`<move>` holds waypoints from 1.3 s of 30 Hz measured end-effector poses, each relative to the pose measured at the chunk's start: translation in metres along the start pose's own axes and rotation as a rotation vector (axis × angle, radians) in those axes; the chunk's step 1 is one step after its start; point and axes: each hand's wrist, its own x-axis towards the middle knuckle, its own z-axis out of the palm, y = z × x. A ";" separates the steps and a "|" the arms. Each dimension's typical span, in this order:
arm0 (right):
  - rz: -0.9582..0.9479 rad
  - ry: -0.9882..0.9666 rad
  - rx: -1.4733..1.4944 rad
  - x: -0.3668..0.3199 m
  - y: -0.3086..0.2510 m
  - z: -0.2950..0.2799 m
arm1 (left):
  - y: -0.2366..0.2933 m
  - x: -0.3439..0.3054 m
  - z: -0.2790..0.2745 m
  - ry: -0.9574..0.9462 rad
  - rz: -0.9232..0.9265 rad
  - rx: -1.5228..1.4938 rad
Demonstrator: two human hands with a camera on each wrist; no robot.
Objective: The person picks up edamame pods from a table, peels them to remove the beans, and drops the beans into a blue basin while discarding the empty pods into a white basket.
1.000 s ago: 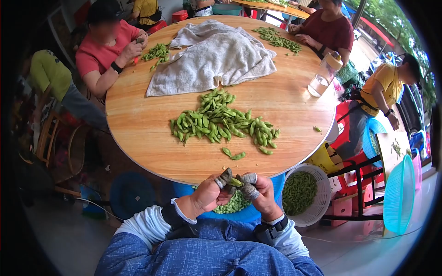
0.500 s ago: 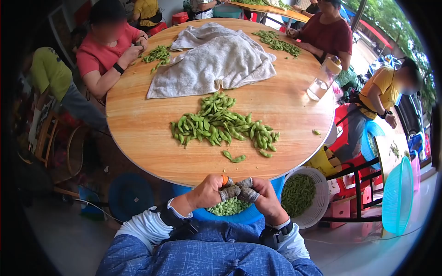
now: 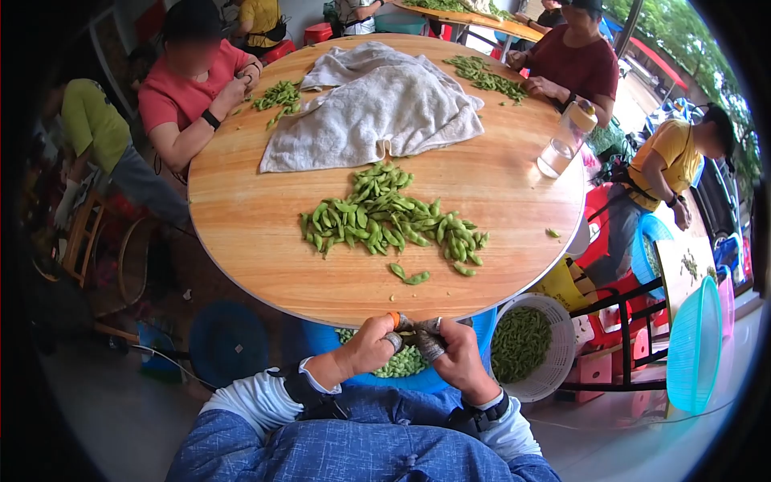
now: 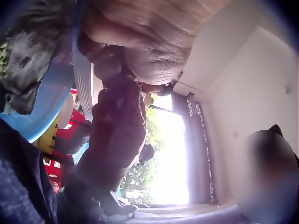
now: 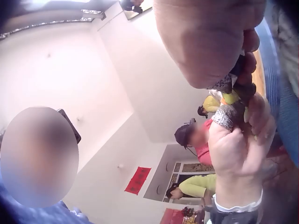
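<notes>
My left hand [image 3: 371,344] and right hand [image 3: 458,353] meet just off the table's near edge, their fingertips wrapped in grey coverings. An orange band shows on the left thumb side. Between the pinching fingers is a green soybean pod [image 5: 231,98], partly seen in the right wrist view and mostly hidden by the fingers elsewhere. Below the hands, a blue basin [image 3: 321,336] holds shelled green beans [image 3: 405,363]. A heap of soybean pods [image 3: 385,213] lies on the round wooden table [image 3: 249,241], with a few loose pods [image 3: 416,278] nearer me.
A grey towel [image 3: 377,104] covers something mid-table. Near the right rim stands a clear bottle [image 3: 562,145]. On the floor at right is a white basket [image 3: 554,361] of pods. People sit at the far left and right of the table with smaller pod piles [image 3: 277,96].
A second ago the pod showed plainly between spread fingertips; the fingers then closed together over it. Now the fingertips sit slightly higher, with the left hand turned a little. The pod heap is unchanged.
</notes>
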 end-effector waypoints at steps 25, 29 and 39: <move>0.108 0.248 0.156 0.003 -0.004 -0.039 | 0.070 0.096 -0.050 0.042 0.182 1.011; 0.189 0.067 0.372 0.019 -0.021 -0.029 | 0.065 0.057 -0.038 -0.055 0.100 0.515; 0.174 -0.077 0.520 0.009 -0.021 -0.014 | 0.042 0.014 -0.015 -0.117 -0.097 -0.258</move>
